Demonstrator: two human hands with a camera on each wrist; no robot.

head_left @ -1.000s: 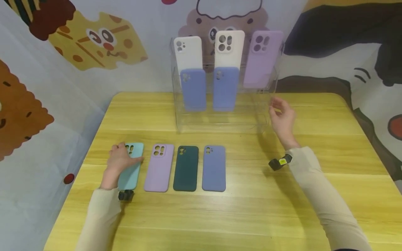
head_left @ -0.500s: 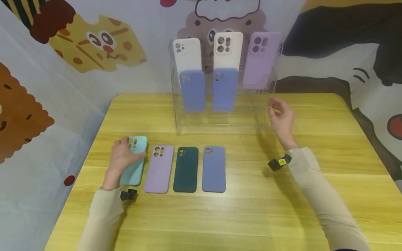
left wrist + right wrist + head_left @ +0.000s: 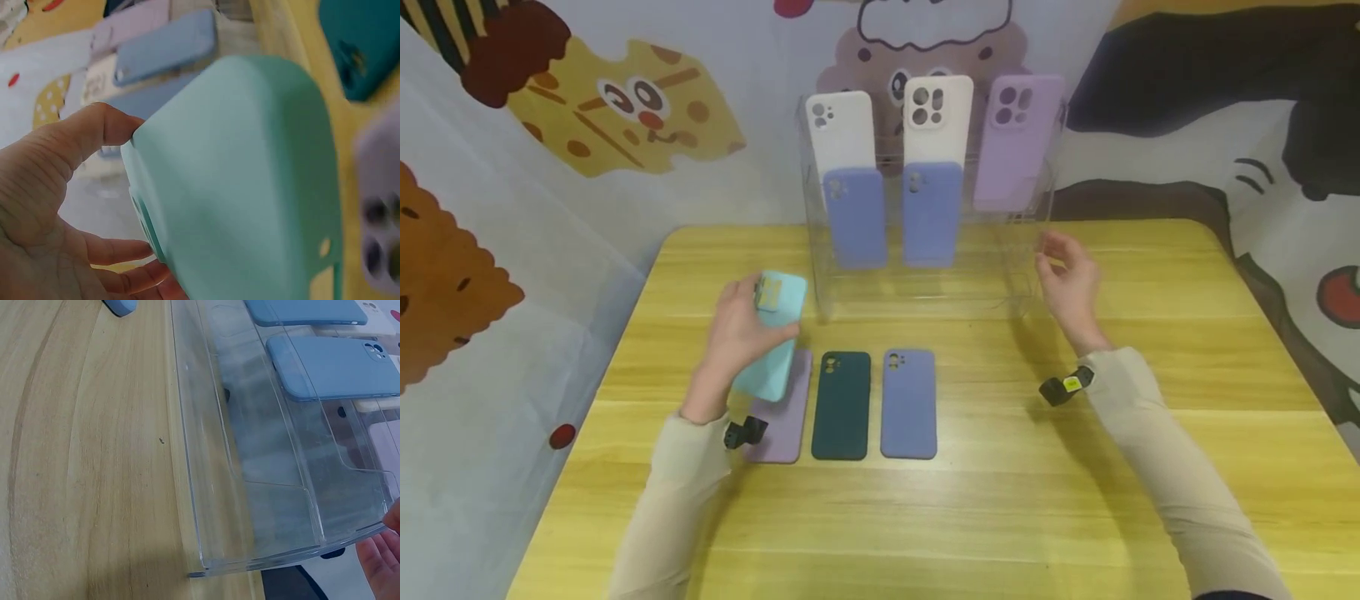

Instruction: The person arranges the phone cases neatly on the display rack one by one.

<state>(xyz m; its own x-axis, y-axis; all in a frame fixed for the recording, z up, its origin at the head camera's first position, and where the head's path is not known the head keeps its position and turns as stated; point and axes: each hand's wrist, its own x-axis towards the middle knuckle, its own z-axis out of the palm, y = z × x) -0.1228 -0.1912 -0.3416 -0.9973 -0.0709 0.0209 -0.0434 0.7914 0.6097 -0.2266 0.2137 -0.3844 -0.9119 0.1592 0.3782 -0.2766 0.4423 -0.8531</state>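
My left hand (image 3: 730,333) grips a mint green phone case (image 3: 769,367) by its long edges, thumb on one side and fingers on the other. In the head view the case is tilted and overlaps the top of a lilac case (image 3: 781,433). Its smooth back and side cutouts show large in the left wrist view. My right hand (image 3: 1070,287) is at the right side of a clear acrylic display stand (image 3: 281,550); in the right wrist view its thumb and fingers pinch the side panel's edge.
A dark green case (image 3: 841,408) and a periwinkle case (image 3: 908,408) lie on the wooden table (image 3: 985,500). On the stand, two periwinkle cases (image 3: 855,221) lean in front, with white cases (image 3: 842,137) and a lilac one (image 3: 1017,154) behind. A patterned cloth (image 3: 587,200) hangs at the back.
My left hand has lifted the mint green case off the left end of the row and carried it right and toward the stand. The right hand stays at the stand's side.
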